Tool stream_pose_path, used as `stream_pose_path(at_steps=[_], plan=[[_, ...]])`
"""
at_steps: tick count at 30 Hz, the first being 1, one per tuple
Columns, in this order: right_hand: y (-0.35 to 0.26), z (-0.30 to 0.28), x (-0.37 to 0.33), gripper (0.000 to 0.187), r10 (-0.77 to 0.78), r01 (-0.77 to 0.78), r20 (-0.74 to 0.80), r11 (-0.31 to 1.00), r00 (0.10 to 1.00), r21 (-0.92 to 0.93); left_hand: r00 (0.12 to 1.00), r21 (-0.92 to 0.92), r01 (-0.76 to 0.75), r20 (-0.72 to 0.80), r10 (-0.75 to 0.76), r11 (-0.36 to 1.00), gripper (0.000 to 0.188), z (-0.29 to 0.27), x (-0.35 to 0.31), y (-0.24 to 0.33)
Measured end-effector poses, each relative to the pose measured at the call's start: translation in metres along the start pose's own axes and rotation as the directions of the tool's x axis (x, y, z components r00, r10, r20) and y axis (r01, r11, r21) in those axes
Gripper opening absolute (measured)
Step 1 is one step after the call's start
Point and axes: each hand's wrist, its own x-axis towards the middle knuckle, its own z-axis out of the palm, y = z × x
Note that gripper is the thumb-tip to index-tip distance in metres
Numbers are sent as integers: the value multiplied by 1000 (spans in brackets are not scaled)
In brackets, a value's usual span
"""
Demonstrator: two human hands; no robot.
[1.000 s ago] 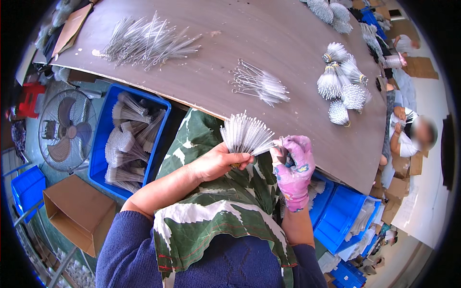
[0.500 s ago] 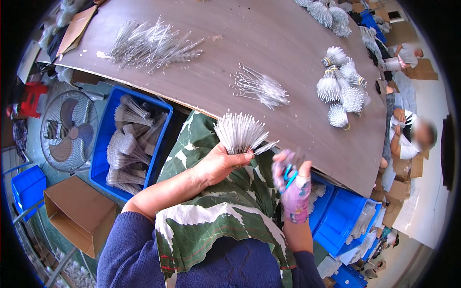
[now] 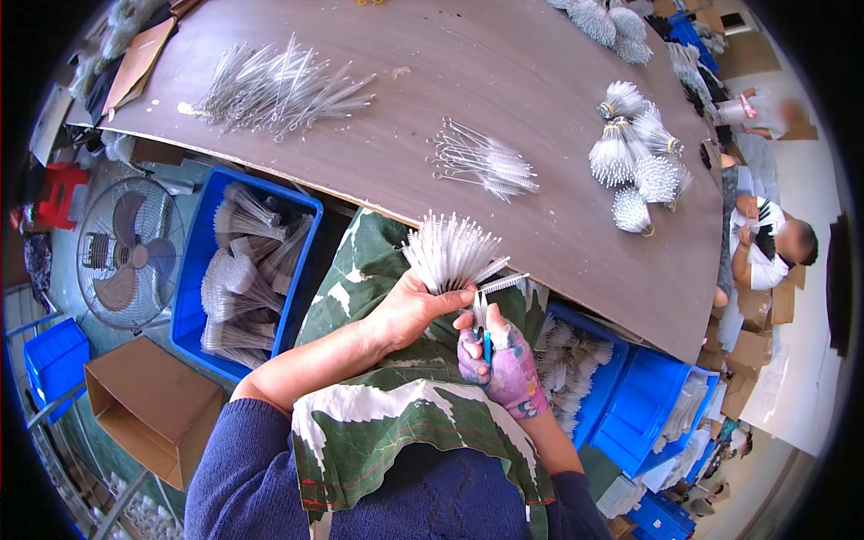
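Observation:
My left hand (image 3: pixel 407 310) is closed around a bundle of thin white-bristled wire brushes (image 3: pixel 450 252), their bristle ends fanned out toward the table. One brush (image 3: pixel 502 283) sticks out sideways to the right. In a pink and purple patterned fingerless glove, my right hand (image 3: pixel 515 369) grips small pliers (image 3: pixel 487 346) with teal handles. Their metal jaws point up beside the left thumb, close to the sideways brush; whether they touch it is too small to tell. A small pile of loose brushes (image 3: pixel 490 164) lies on the table (image 3: pixel 396 108) just beyond.
Farther left on the table spreads a larger brush pile (image 3: pixel 279 90); tied bundles (image 3: pixel 634 162) stand at right. Blue bins (image 3: pixel 184 301) of brushes flank me below the edge. A fan (image 3: pixel 130 252) and cardboard box (image 3: pixel 144 396) are at left. Another person (image 3: pixel 765 247) sits at far right.
My right hand has moved left with the pliers, bringing their jaws up to the bundle beside my left thumb. The left hand keeps holding the brushes in nearly the same place.

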Motion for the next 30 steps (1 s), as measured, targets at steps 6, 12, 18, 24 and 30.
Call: stream_pose_path(at_steps=[6, 12, 18, 24, 30], plan=[[8, 1, 3, 46, -1, 1, 3, 995, 1000, 96, 993, 175, -85, -68, 98, 981, 13, 8, -3, 6], [9, 1, 6, 44, -23, 26, -24, 992, 999, 126, 991, 267, -133, 55, 123, 954, 9, 10, -3, 13], [10, -6, 7, 43, -35, 36, -11, 988, 999, 148, 979, 295, -165, -69, 193, 941, 14, 14, -5, 8], [7, -4, 1, 46, 8, -8, -1, 992, 1000, 124, 999, 147, -44, -25, 48, 988, 21, 7, -1, 5], [0, -11, 0, 48, -4, 2, 21, 995, 1000, 98, 995, -73, 95, -14, -97, 993, 16, 5, 0, 8]])
